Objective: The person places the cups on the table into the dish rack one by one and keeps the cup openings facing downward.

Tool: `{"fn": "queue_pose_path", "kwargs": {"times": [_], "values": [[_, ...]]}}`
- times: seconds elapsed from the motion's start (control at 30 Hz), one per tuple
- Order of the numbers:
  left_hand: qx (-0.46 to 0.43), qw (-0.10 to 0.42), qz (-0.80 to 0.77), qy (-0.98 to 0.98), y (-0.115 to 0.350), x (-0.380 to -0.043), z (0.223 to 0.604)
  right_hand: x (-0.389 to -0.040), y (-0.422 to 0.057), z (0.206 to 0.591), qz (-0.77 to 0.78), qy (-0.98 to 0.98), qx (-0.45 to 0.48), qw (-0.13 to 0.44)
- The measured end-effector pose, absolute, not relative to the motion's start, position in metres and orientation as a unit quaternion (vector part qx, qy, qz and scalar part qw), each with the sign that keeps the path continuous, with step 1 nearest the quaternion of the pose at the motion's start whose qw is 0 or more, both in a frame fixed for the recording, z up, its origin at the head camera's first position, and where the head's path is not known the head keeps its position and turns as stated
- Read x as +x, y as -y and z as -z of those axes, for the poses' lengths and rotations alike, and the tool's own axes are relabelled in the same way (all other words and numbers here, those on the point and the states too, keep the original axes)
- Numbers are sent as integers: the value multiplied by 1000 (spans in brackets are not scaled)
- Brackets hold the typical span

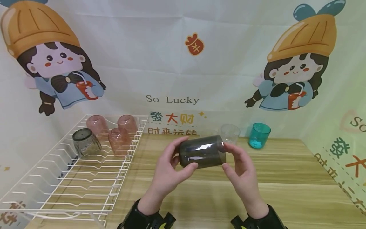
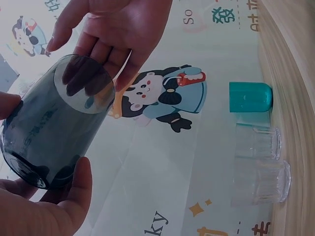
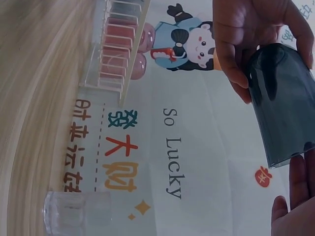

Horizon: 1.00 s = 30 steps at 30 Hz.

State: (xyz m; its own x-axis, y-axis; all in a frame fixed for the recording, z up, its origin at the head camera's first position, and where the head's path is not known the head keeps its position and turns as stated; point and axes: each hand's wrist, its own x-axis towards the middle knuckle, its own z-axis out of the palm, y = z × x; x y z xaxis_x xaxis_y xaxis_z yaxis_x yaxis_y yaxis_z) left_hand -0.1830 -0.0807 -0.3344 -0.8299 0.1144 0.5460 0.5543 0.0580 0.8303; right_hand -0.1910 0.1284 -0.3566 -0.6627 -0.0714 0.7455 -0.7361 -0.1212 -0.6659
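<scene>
A dark grey tinted drinking glass (image 1: pixel 201 152) is held on its side above the table, its mouth facing right. My left hand (image 1: pixel 168 171) grips the base end, thumb in front and fingers around the far side. At the rim, my right hand (image 1: pixel 243 171) holds the glass between fingers and thumb. The left wrist view shows the grey glass (image 2: pixel 59 123) tilted, with the right hand (image 2: pixel 123 24) by its mouth. In the right wrist view, the left hand (image 3: pixel 251 29) is around the base of the glass (image 3: pixel 285 108).
A white wire dish rack (image 1: pixel 83 187) stands left, bearing pink glasses (image 1: pixel 119 141) and a grey faceted glass (image 1: pixel 85 143), bottoms up. Behind my hands on the wooden table (image 1: pixel 286 165) are a teal glass (image 1: pixel 259 135) and clear glasses (image 1: pixel 230 133). A printed cloth (image 1: pixel 160 63) hangs behind.
</scene>
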Motion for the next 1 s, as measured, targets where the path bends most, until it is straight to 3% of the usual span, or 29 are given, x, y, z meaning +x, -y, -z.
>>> {"fn": "queue_pose_path", "kwargs": {"times": [0.33, 1.0], "values": [[-230, 174, 648, 705, 82, -182, 332, -196, -133, 354, -661, 589, 378, 269], [-189, 200, 631, 725, 104, -174, 326, -195, -162, 352, -620, 631, 384, 264]]}}
